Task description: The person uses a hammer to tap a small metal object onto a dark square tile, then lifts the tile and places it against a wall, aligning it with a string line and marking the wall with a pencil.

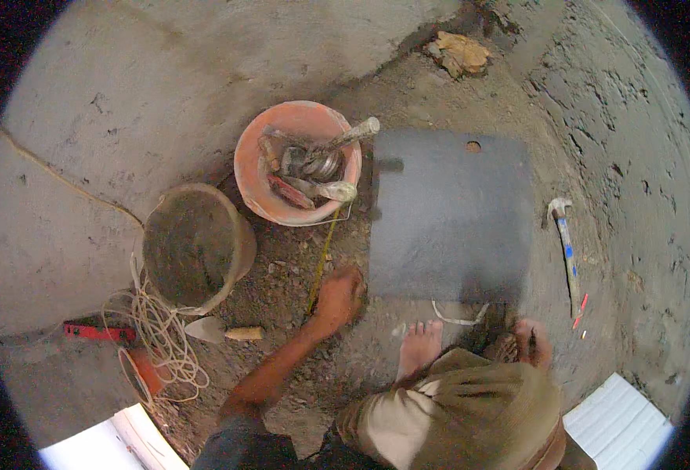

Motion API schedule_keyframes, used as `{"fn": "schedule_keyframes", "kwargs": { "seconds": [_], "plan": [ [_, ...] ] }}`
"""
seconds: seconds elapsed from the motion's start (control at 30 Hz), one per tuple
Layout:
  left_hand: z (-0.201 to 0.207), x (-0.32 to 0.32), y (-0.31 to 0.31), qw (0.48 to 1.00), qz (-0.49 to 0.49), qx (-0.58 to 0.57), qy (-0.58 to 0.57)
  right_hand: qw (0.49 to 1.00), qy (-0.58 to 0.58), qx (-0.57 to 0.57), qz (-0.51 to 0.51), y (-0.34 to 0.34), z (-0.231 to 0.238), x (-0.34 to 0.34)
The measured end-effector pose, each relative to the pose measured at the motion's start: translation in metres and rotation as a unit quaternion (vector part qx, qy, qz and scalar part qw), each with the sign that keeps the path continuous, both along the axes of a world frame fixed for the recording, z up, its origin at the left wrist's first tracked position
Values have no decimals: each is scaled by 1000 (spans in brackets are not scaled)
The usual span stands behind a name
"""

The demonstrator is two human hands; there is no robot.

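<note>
My left hand (pixel 340 294) is low over the rubble floor, just off the left edge of a flat dark grey slab (pixel 451 223). Its fingers look curled in; whatever they may hold is hidden. A thin yellow strip (pixel 325 254) runs along the ground beside this hand, up toward an orange bucket (pixel 249 176). The slab has a small hole near its far edge, and a pale handle-like loop (pixel 461 319) sticks out at its near edge, by my bare feet. No part of my right hand can be made out past my bent knee.
The orange bucket holds hand tools. Left stand a mortar-filled bucket (pixel 245 247), a trowel (pixel 243 334), coiled cord (pixel 161 341) and a red level (pixel 98 332). A hammer (pixel 567 247) and a red pencil-like stick (pixel 580 312) lie right. Rough walls enclose the spot.
</note>
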State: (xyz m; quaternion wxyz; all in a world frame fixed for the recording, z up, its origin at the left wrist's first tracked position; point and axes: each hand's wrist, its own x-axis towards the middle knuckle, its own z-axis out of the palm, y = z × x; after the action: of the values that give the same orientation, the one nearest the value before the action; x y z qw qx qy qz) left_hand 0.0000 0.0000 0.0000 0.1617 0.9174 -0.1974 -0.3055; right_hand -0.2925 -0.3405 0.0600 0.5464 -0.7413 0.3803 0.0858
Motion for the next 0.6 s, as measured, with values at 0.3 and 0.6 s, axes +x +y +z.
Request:
{"fn": "schedule_keyframes", "kwargs": {
  "seconds": [0.3,0.6],
  "plan": [
    [-17,-51,5,984,-103,103,-100,948,-48,-307,-69,-70,-85,71],
    [5,24,-73,970,160,-91,-156,944,-50,-324,-41,-95,-144,67]
  ]
}}
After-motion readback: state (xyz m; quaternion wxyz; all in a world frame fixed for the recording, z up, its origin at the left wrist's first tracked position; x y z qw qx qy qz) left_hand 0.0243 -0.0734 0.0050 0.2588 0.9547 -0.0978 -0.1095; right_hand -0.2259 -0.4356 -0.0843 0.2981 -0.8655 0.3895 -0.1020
